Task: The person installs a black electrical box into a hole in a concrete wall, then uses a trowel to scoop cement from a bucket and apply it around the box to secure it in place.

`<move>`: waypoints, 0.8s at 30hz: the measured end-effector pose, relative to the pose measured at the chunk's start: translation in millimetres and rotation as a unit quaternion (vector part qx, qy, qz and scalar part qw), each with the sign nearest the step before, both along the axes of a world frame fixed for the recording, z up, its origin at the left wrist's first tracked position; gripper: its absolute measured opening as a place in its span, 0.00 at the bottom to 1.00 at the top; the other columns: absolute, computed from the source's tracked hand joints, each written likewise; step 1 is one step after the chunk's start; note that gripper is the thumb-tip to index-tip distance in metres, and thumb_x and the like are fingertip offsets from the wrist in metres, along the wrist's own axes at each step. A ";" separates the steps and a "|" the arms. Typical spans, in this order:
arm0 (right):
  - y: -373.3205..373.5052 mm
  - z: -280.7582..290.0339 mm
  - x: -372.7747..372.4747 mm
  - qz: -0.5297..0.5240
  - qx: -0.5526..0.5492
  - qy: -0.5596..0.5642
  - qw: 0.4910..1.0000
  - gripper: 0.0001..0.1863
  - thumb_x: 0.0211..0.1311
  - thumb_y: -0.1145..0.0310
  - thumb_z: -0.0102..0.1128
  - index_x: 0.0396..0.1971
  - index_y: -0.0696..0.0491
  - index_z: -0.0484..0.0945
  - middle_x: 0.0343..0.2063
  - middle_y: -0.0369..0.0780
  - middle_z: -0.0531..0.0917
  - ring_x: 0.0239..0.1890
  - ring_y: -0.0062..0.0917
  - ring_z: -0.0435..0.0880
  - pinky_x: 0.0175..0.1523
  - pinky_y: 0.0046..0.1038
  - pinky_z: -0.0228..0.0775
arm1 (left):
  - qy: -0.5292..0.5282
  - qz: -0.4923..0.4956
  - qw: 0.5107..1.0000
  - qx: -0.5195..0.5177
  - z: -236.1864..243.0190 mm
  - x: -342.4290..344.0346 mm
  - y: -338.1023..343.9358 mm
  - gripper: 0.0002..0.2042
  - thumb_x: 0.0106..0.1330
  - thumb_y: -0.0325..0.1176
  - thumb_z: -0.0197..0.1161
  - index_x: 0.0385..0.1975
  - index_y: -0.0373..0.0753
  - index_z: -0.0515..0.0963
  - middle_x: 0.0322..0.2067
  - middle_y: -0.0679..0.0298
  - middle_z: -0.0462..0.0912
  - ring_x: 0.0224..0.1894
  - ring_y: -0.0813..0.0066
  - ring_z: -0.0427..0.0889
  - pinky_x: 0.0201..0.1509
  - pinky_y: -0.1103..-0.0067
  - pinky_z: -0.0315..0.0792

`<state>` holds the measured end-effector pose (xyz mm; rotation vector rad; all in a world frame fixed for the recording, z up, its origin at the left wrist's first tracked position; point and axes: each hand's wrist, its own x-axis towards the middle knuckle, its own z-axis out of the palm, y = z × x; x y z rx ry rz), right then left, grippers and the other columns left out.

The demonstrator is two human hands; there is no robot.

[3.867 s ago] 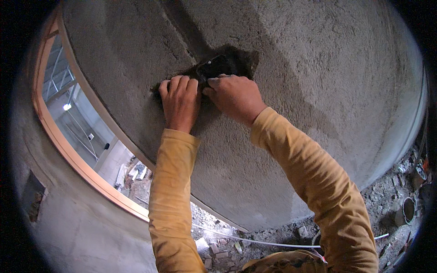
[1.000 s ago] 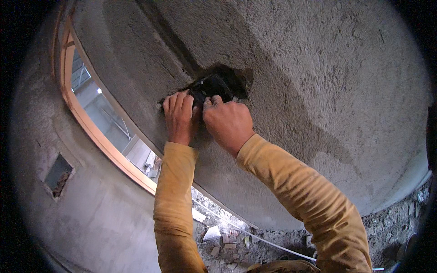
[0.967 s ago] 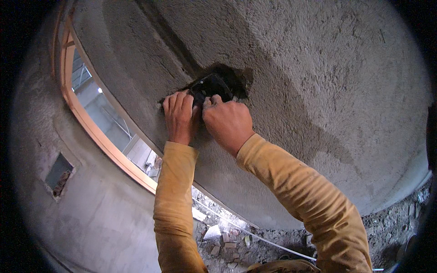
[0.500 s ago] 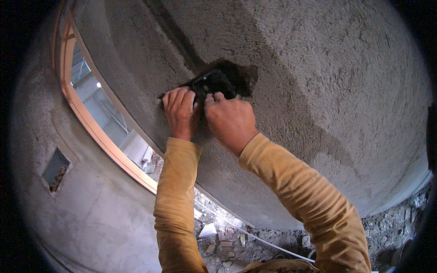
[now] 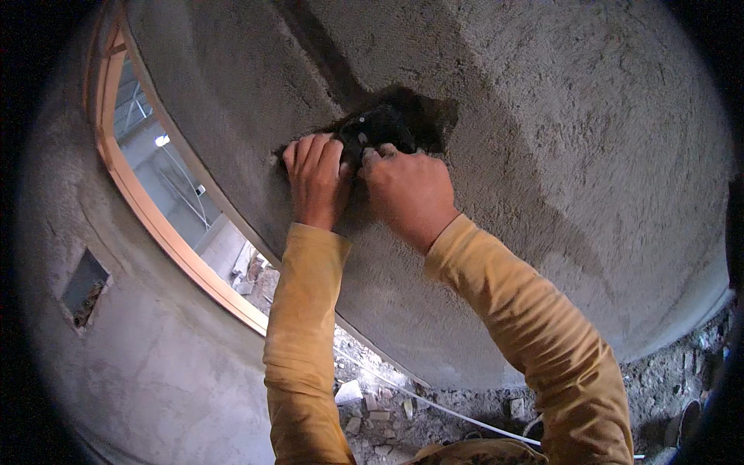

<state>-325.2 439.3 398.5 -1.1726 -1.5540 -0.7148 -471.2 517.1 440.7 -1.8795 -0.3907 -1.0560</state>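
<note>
A black electrical box (image 5: 378, 128) sits in a rough, dark recess (image 5: 435, 122) cut into the grey rendered wall. My left hand (image 5: 318, 174) is at the recess's left end, its fingers curled over the box's near left edge, with the fingertips partly hidden. Close beside it, my right hand (image 5: 409, 186) is closed, thumb and bent forefinger pressed at the box's lower edge. What lies between those right fingers is too small and dark to make out.
A straight groove (image 5: 322, 54) runs from the recess up the wall. To the left is an orange-brown frame (image 5: 167, 232) around an opening. A second cut-out (image 5: 87, 287) shows in the wall at far left. Rubble (image 5: 380, 415) and a white pipe (image 5: 465, 420) lie on the floor below.
The wall recess and both hands appear slightly farther right in the view. My right hand stays at the box's lower edge, and my left fingers lie straighter over its left side.
</note>
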 end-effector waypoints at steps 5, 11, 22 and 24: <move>1.8 -0.8 -2.3 -0.013 -0.016 -0.003 1.000 0.07 0.54 0.66 0.55 0.29 0.53 0.78 0.28 0.43 0.83 0.27 0.35 0.85 0.30 0.35 0.77 | 0.014 -0.041 0.999 -0.001 1.6 -8.0 -2.7 0.13 0.51 0.28 0.65 0.38 0.37 0.75 0.40 0.58 0.78 0.47 0.58 0.76 0.55 0.62 0.63; 5.8 -2.5 1.6 -0.020 -0.042 -0.007 0.999 0.11 0.59 0.60 0.55 0.32 0.52 0.79 0.30 0.43 0.83 0.30 0.40 0.84 0.33 0.39 0.77 | -0.085 -0.177 0.980 0.043 5.4 -31.8 -12.2 0.08 0.60 0.26 0.60 0.39 0.36 0.79 0.37 0.58 0.82 0.42 0.60 0.81 0.49 0.68 0.72; -5.3 6.0 -2.3 -0.047 -0.088 -0.011 0.995 0.15 0.62 0.55 0.54 0.35 0.51 0.79 0.34 0.45 0.82 0.37 0.42 0.83 0.40 0.42 0.76 | -0.281 -0.195 0.892 -0.296 -24.7 -47.0 11.3 0.13 0.66 0.36 0.57 0.43 0.34 0.80 0.33 0.55 0.84 0.33 0.66 0.83 0.38 0.74 0.75; -6.7 7.2 -3.3 -0.055 -0.103 -0.007 0.993 0.15 0.62 0.55 0.54 0.36 0.52 0.79 0.34 0.45 0.82 0.37 0.42 0.83 0.40 0.42 0.76 | -0.294 -0.197 0.859 -0.371 -23.6 -40.4 5.5 0.14 0.65 0.36 0.57 0.42 0.32 0.80 0.34 0.50 0.84 0.37 0.59 0.85 0.43 0.71 0.76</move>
